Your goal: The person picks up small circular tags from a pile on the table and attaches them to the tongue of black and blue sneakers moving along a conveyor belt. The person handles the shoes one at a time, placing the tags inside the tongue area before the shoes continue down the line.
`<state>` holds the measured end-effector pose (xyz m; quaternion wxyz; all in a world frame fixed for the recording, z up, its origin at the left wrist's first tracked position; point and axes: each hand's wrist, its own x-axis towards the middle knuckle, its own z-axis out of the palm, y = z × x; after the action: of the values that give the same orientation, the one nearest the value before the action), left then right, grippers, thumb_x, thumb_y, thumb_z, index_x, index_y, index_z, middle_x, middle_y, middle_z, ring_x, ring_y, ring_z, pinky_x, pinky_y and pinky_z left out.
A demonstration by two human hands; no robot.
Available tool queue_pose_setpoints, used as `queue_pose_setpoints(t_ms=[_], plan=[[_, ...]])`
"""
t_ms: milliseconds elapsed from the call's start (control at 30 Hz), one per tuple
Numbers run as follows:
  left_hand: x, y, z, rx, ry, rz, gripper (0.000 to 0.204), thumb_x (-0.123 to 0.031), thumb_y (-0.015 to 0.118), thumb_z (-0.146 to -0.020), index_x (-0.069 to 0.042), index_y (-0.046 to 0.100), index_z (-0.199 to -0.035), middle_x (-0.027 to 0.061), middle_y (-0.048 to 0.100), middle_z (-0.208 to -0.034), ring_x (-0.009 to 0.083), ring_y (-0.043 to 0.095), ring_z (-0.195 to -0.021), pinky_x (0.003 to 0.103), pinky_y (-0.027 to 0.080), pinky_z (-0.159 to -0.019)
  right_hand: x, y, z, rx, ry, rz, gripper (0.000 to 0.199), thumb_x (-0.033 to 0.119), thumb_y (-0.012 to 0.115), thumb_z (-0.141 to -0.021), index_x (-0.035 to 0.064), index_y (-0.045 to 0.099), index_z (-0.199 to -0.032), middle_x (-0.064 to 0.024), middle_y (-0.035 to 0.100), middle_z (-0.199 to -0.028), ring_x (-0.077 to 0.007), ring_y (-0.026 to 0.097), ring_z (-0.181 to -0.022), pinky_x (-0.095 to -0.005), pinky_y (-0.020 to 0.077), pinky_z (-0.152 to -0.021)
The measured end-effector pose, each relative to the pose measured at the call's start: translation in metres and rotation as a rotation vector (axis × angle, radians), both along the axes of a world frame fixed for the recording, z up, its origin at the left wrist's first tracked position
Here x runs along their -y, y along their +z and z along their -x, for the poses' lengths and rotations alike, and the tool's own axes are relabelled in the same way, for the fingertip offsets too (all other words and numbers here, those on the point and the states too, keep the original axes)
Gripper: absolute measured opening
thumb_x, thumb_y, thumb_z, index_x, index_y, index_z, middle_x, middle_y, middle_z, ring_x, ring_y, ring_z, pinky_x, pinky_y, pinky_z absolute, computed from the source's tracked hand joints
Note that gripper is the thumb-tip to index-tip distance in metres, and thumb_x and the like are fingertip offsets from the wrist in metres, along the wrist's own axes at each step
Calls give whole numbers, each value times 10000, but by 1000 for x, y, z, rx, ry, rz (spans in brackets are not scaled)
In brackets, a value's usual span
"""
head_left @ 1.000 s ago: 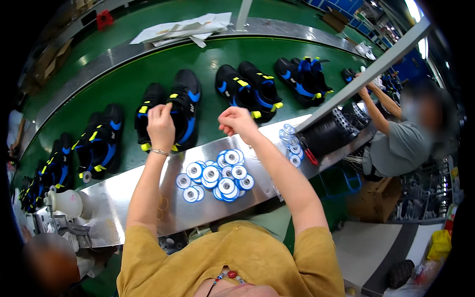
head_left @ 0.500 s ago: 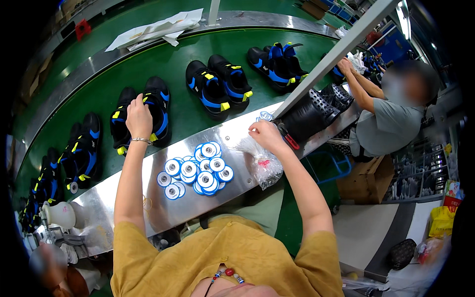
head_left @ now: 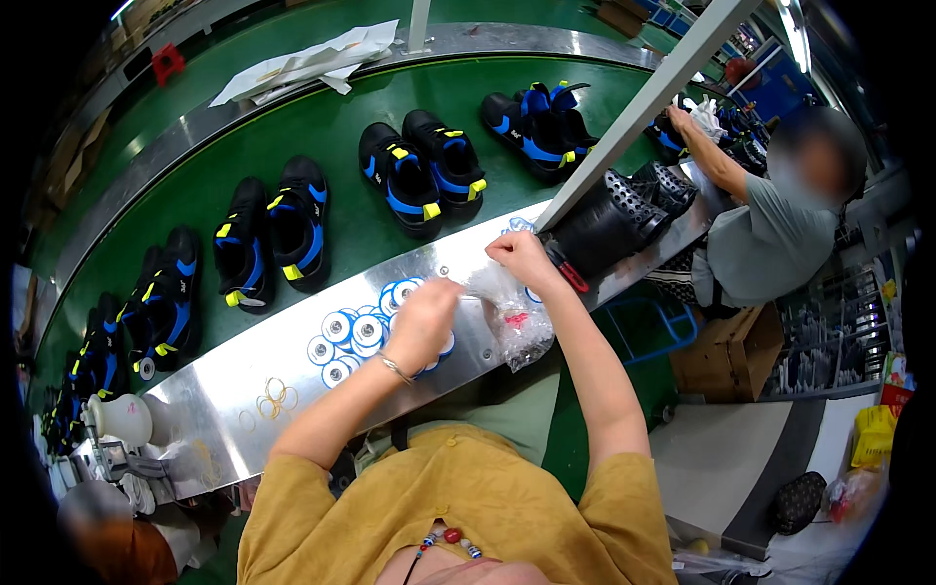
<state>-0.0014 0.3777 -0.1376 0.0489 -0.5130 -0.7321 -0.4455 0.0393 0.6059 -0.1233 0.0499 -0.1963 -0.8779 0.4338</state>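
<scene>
My left hand (head_left: 429, 314) is over the right part of a pile of round blue-and-white tags (head_left: 368, 331) on the metal ledge, covering some of them. Its fingers are drawn together towards a clear plastic bag (head_left: 525, 336) of thin strands with a red mark. What they pinch, if anything, is too small to make out. My right hand (head_left: 523, 258) is above the bag's far end, thumb and fingers pressed together; their contents are hidden. Just beyond it lie more blue-and-white pieces (head_left: 518, 225). A pair of black-and-blue shoes (head_left: 300, 229) with yellow tabs stands on the green belt.
Several similar shoe pairs (head_left: 397, 175) line the green belt (head_left: 351, 117). Black perforated footwear (head_left: 609, 229) and a red-handled tool (head_left: 571, 277) lie beside a slanted post (head_left: 643, 112). Rubber bands (head_left: 277, 398) are on the ledge (head_left: 229, 429). A co-worker (head_left: 780, 234) works at right.
My left hand has left the shoe pair and come right and nearer, over the tags. My right hand has moved slightly left. The shoes on the belt have shifted a little left.
</scene>
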Motion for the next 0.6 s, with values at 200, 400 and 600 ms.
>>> queue_pose_setpoints(t_ms=[200, 400, 600], plan=[[-55, -24, -49, -66, -205, 115, 391, -191, 555, -860, 41, 527, -1174, 223, 530, -1238, 367, 491, -1173, 415, 394, -987, -2, -2, -3, -119, 1, -25, 153, 112, 650, -779, -30, 679, -830, -134, 665, -745, -184, 626, -685, -309, 478, -638], [-67, -37, -56, -80, -253, 173, 411, -222, 560, -873, 48, 528, -1181, 223, 505, -1275, 364, 490, -1175, 426, 380, -998, -3, 37, 20, -451, -219, 133, 112, 74, 625, -854, -30, 655, -884, 9, 599, -749, -44, 494, -679, -195, 394, -598], [-56, -11, -47, -27, -147, 12, 280, -109, 586, -839, 17, 569, -1089, 205, 572, -1151, 357, 544, -1070, 410, 436, -896, 7, 75, 11, -528, -119, 52, 96, 60, 626, -862, -31, 653, -876, 11, 557, -742, -39, 482, -673, -187, 379, -585]])
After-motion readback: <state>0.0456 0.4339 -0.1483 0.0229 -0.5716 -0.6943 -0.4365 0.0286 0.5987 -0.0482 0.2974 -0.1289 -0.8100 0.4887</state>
